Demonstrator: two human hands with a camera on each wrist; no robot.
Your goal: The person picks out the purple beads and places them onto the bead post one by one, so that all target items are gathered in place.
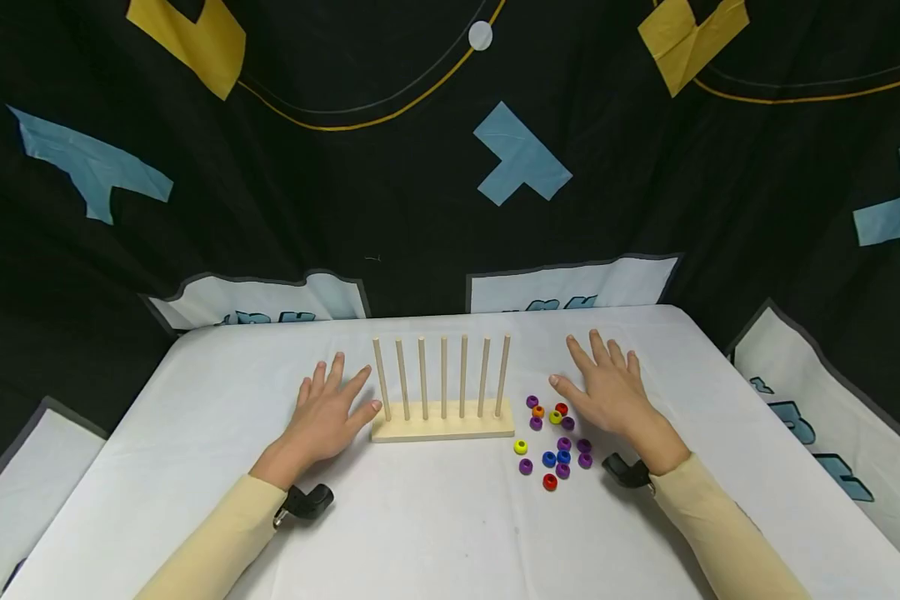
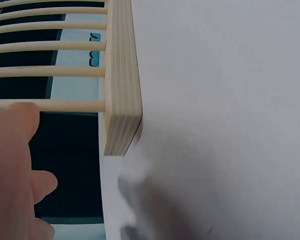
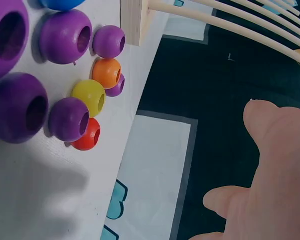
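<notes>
A wooden peg rack stands on the table, with several upright dowels in a row along its base. To its left my left hand is held with fingers spread, the thumb beside the rack's left end and nothing held. Several round beads with holes lie loose to the right of the rack: purple beads, blue beads, yellow beads, red beads and an orange bead. Right of the beads is my right hand, its fingers spread and holding nothing.
The white-covered table ends at a far edge behind the rack. Beyond it hangs a black curtain with blue and yellow shapes. A black wrist camera is worn at the left wrist, another wrist camera at the right.
</notes>
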